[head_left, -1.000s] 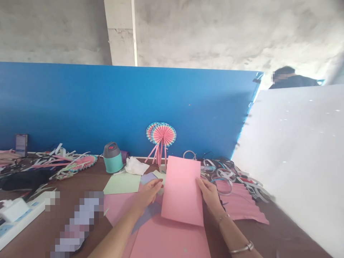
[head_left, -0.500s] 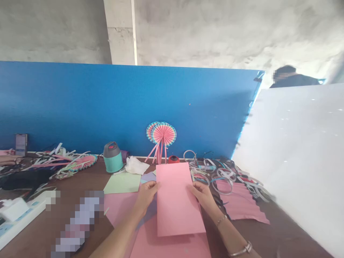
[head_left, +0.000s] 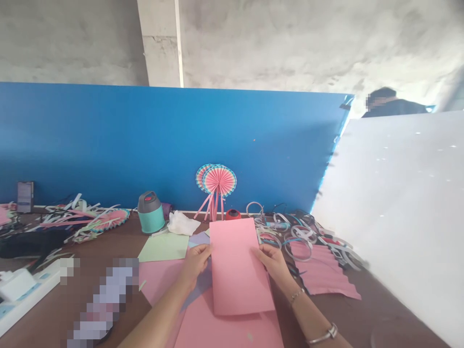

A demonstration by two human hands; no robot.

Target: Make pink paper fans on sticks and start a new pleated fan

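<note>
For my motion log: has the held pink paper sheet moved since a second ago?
Yes: against the pleated paper fans, the pink paper sheet has shifted left and lower in the view.

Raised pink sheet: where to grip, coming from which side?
Probably pinch the raised pink sheet by its long edges, above the middle, coming from left and right. It's thin, flat and held over the pink paper below; the left hand and right hand are at those edges.

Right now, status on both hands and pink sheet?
Left hand on one edge, right hand on the other. Pink sheet held between them. More pink paper beneath; no obstruction visible.
</note>
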